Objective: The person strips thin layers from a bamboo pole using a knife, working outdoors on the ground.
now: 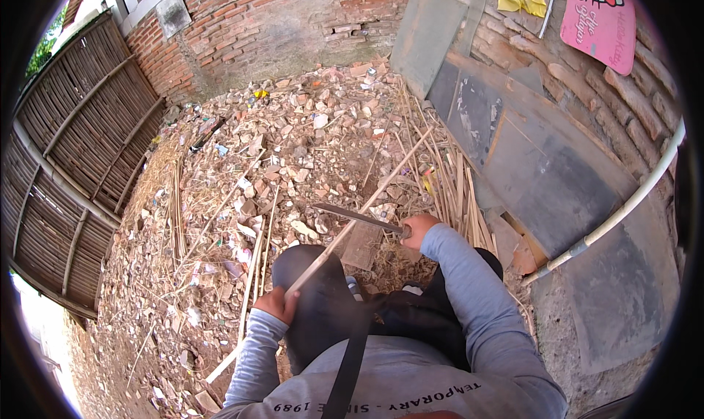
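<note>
My left hand is closed around a long pale bamboo strip, beside my left knee. The strip slants across my thigh, its far end up and to the right and its near end behind the left hand, low on the left. In my right hand is the handle of a machete, gripped in front of my right knee. Its dark straight blade points left and crosses the strip near the middle; whether edge and strip touch I cannot tell. Below the crossing lies a flat brown block on the ground.
Rubble and broken brick cover the ground. Several bamboo strips lie to the right, with another bundle to the left. Dark boards lean on the right-hand brick wall, near a pale pole. A bamboo fence stands left.
</note>
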Action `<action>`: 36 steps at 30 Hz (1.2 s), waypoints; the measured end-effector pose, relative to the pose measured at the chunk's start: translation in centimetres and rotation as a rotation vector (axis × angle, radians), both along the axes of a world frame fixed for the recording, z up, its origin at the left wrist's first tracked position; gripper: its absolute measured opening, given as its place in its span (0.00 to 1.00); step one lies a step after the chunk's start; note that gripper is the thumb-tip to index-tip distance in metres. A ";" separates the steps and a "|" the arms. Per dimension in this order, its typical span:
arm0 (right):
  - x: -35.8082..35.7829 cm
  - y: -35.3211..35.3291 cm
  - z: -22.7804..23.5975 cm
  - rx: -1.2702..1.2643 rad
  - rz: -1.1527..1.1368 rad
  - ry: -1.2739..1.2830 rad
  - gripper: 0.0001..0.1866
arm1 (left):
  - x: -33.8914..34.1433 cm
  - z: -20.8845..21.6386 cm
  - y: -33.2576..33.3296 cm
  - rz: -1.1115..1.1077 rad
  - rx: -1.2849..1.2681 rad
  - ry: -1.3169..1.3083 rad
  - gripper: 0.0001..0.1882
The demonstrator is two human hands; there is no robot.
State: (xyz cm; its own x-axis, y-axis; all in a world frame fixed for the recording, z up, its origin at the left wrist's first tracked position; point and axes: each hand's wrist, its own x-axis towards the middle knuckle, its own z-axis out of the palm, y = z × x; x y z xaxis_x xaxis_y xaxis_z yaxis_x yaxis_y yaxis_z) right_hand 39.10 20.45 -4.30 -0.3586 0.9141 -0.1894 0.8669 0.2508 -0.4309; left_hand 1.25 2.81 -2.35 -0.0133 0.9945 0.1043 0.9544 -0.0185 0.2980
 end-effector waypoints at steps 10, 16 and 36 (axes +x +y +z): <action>0.4 0.8 0.9 -0.013 -0.184 -0.058 0.20 | -0.2 -0.5 0.0 0.010 0.014 0.012 0.22; 2.4 2.3 -1.3 -0.045 -0.215 -0.065 0.22 | 0.1 0.0 0.5 -0.008 -0.023 0.038 0.21; -0.2 0.6 0.4 -0.033 -0.104 -0.047 0.23 | -0.6 -0.6 0.0 0.021 -0.006 0.071 0.22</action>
